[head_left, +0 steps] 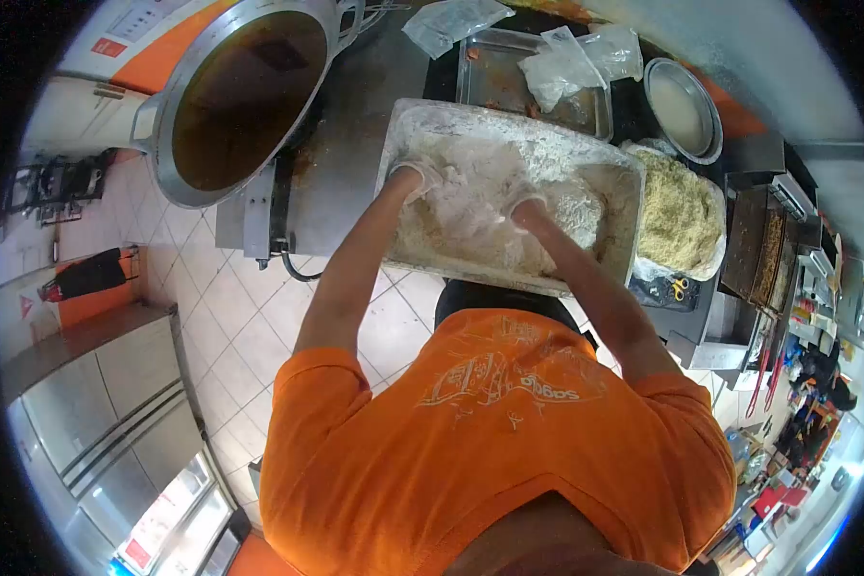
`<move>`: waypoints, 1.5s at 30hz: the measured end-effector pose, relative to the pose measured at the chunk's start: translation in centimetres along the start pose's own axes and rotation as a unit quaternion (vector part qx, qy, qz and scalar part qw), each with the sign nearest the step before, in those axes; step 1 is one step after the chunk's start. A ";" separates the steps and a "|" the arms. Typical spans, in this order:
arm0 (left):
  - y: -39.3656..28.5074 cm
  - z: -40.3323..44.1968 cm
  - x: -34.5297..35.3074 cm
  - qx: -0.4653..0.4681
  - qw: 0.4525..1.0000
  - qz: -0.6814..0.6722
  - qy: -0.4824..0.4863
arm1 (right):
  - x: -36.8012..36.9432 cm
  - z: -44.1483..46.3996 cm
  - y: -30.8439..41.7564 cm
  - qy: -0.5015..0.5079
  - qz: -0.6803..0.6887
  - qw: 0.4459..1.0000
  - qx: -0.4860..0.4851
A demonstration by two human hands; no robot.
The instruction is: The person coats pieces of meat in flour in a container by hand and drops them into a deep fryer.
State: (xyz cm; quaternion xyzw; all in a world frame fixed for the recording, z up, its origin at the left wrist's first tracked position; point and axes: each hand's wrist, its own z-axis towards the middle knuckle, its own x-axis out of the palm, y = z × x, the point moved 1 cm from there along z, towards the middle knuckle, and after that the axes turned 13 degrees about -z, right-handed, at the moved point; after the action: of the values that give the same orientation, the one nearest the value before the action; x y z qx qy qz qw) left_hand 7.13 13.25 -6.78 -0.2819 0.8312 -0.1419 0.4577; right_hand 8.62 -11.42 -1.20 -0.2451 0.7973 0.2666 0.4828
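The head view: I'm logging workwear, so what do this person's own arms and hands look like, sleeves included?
The sleeves are short and orange, part of an orange shirt with pale printing. The forearms are bare, with no watch showing. The left hand and right hand have a whitish covering near the wrists; I can't tell whether it is thin gloves.
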 end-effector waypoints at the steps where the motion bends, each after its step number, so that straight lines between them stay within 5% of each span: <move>1: -0.4 -1.0 -0.1 0.000 1.000 0.002 0.005 | -1.2 -0.8 0.4 -0.047 -0.039 0.998 0.019; 3: -2.2 -3.0 -1.9 -0.014 0.996 -0.081 0.041 | -1.6 -0.2 -0.5 -0.028 -0.068 0.997 0.020; 6: -4.5 -6.3 -3.5 0.000 0.997 -0.062 0.039 | 1.0 1.5 -2.0 -0.037 -0.110 0.988 -0.104; 9: -3.6 -6.0 -1.7 0.089 0.995 0.022 -0.029 | 1.9 2.3 -2.7 -0.156 -0.046 0.978 -0.129; 11: -3.2 -6.3 -1.1 0.096 0.995 0.021 -0.029 | 2.6 2.5 -3.1 0.016 -0.148 0.984 -0.095; 15: -4.8 -8.4 -3.3 0.072 0.997 0.003 -0.030 | 1.9 2.6 -3.5 0.021 -0.171 0.980 -0.095; 17: -4.4 -8.1 -3.5 0.093 0.991 -0.029 -0.097 | -1.2 1.2 -2.5 -0.216 -0.238 0.923 -0.210; 18: -4.2 -8.0 -3.4 0.114 0.978 -0.059 -0.162 | -3.2 0.0 -1.5 -0.113 -0.040 0.991 -0.061; 22: -5.7 -7.8 -3.8 0.106 0.984 0.096 -0.110 | -6.4 0.5 -2.7 -0.140 -0.108 0.968 -0.179; 25: -5.6 -7.8 -4.3 0.153 0.972 0.113 -0.136 | -7.8 -1.3 -1.5 -0.166 0.062 0.982 -0.062; 27: -6.3 -8.9 -4.3 0.104 0.990 -0.019 -0.092 | -8.6 -2.0 -0.8 -0.155 -0.004 0.988 -0.024; 30: -5.0 -7.3 -1.9 0.107 0.984 0.037 -0.137 | -2.7 0.7 -3.6 -0.183 -0.016 0.971 -0.153; 33: -2.0 -5.6 0.8 0.208 0.972 0.004 -0.108 | -2.7 -0.9 -2.6 -0.243 0.039 0.957 -0.151; 34: -4.0 -6.8 -0.3 0.150 0.987 -0.052 -0.032 | -4.8 -2.5 -2.3 -0.208 0.090 0.959 -0.171; 35: -0.5 -4.3 2.0 0.218 0.972 -0.005 -0.090 | -3.6 -1.8 -3.5 -0.231 0.007 0.964 -0.131; 38: -4.7 -7.7 0.5 0.054 0.997 0.018 -0.051 | 7.7 4.8 -12.9 -0.199 -0.043 0.977 -0.069; 40: -2.6 -6.9 1.4 -0.025 0.995 -0.021 -0.092 | 10.7 6.4 -18.7 -0.378 0.311 0.833 -0.257; 41: -2.3 -7.1 1.2 -0.021 0.996 -0.017 -0.089 | 2.5 -1.4 -17.3 -0.338 0.120 0.930 -0.074; 42: -2.3 -7.8 1.1 0.006 0.992 0.030 -0.119 | -7.5 -10.6 -15.0 -0.230 -0.114 0.964 0.072; 43: -2.1 -8.5 1.2 0.032 0.986 0.076 -0.148 | -2.0 -9.4 -23.0 -0.305 -0.166 0.938 0.016; 45: 4.0 -6.2 3.7 0.012 0.974 0.154 -0.166 | -10.2 -23.5 -24.6 -0.355 -0.072 0.907 0.217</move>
State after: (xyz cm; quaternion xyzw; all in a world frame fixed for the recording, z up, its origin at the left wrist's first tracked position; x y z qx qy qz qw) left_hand -0.98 14.05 -7.92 -0.1644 0.7756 -0.0306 0.6086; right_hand 13.77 -43.73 12.60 -0.0801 0.5920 0.1206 0.7929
